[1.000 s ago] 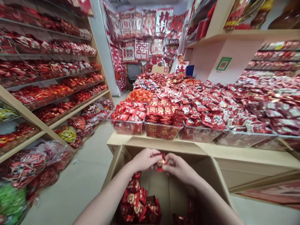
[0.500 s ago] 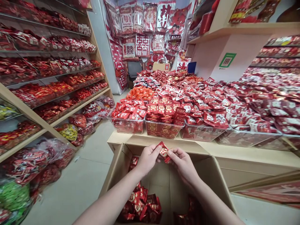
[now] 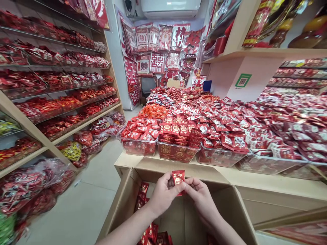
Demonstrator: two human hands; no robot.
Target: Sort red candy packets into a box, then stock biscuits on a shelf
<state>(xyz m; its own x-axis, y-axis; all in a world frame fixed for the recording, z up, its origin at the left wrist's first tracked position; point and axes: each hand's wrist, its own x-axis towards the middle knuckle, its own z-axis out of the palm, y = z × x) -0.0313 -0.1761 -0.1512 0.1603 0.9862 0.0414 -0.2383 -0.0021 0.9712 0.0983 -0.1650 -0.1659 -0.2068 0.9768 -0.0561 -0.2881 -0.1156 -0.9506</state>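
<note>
Between my two hands is a small red candy packet (image 3: 178, 177) with gold print, standing roughly upright. My left hand (image 3: 163, 194) pinches it from the left, thumb across its lower front. On the other side my right hand (image 3: 199, 195) is closed, with thumb and fingertips at the packet's lower right edge. Both hands are over an open cardboard box (image 3: 241, 207). Inside the box, red packets (image 3: 153, 233) lie along the left and bottom, partly hidden by my left forearm.
Clear plastic bins (image 3: 177, 153) heaped with red packets line the counter (image 3: 217, 170) beyond the box. Shelves (image 3: 61, 92) of similar packets stand on the left, with filled plastic bags (image 3: 38, 183) on the floor (image 3: 92, 204). A wooden shelf (image 3: 281, 52) juts out at upper right.
The packet has turned from tilted to upright, and my left thumb now lies across its lower front. The view has tilted up, so the hands and box sit lower in the picture.
</note>
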